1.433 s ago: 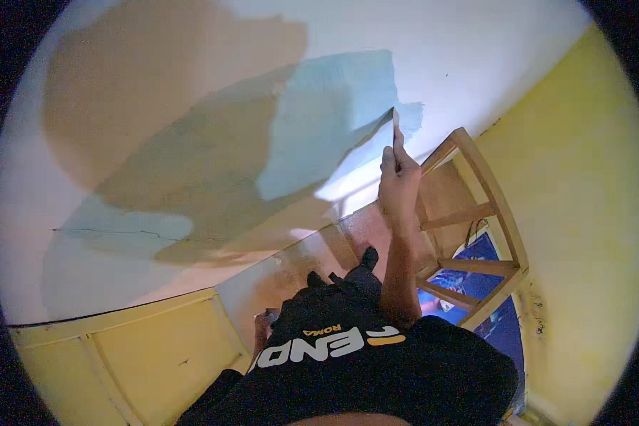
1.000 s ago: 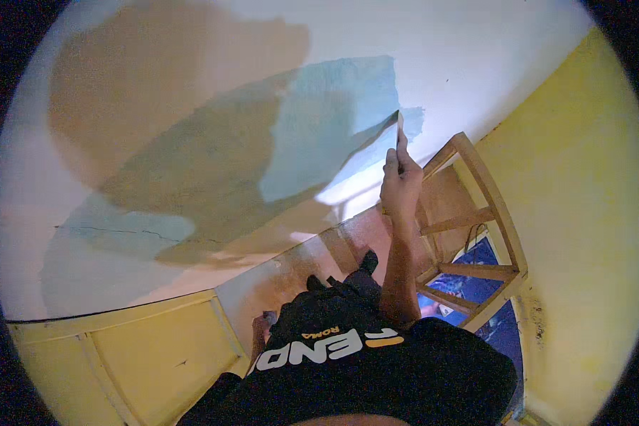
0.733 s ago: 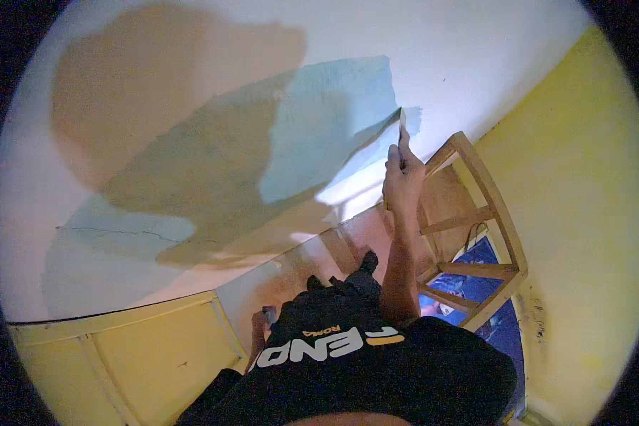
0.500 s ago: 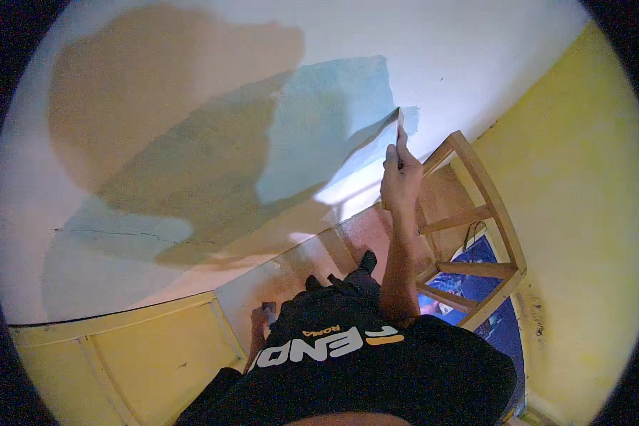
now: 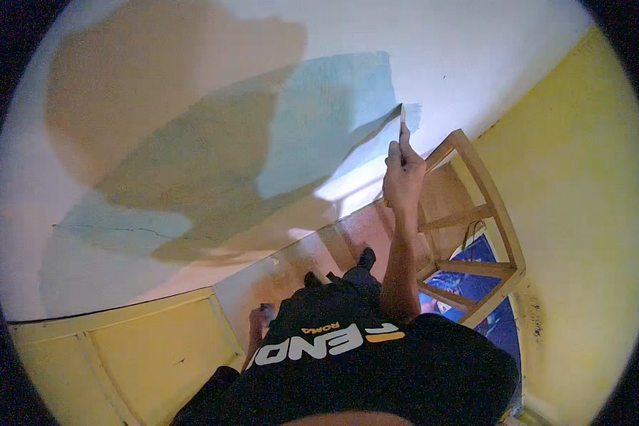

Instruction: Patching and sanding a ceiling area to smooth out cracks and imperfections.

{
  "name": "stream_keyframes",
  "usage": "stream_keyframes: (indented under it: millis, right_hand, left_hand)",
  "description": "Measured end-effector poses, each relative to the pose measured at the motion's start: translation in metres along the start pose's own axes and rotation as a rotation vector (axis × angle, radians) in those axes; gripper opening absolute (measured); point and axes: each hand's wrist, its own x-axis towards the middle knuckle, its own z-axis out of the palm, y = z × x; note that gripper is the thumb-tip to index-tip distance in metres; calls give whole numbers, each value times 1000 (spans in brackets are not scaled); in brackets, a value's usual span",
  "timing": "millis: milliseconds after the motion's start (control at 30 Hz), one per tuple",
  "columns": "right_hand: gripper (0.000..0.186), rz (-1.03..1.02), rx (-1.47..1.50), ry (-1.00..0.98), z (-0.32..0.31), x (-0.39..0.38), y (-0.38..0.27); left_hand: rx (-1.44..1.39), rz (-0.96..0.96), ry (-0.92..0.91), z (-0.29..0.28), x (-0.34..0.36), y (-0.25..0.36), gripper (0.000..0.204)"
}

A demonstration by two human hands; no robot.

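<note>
At about two o'clock of the view, the right hand (image 5: 405, 177) is raised toward the white wall (image 5: 461, 42). By its fingers, which are clamped together, a thin flat-bladed scraper (image 5: 402, 121) is gripped, seen nearly edge-on. One finger is laid straight along the blade, probably so that it can be steadied and pressed evenly. The tip seems to be touching the wall, since it is met there by its own shadow, near the right end of the blue-green patch (image 5: 319, 99). By this patch a wide band is covered, from one o'clock round to nine, where a thin crack (image 5: 124, 228) is seen.

At seven o'clock, the left hand (image 5: 256, 325) is held low beside the black shirt (image 5: 376, 380), perhaps to be out of the way. A small dark object (image 5: 267, 309) appears to be pinched in its fingers; its exact kind cannot be told.

At three o'clock, a wooden frame with crossbars (image 5: 482, 176) is placed just beside the raised forearm. At eight o'clock, a yellow panel (image 5: 156, 341) is seen.
</note>
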Motion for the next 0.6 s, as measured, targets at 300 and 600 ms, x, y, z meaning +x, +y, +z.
stream_keyframes:
  millis: [300, 600]
  right_hand:
    - [47, 0, 5, 33, -8, 4, 4]
    - [47, 81, 64, 17, -13, 9, -4]
  left_hand:
    - [-96, -17, 75, 28, 47, -28, 26]
    - [528, 602, 247, 28, 46, -40, 24]
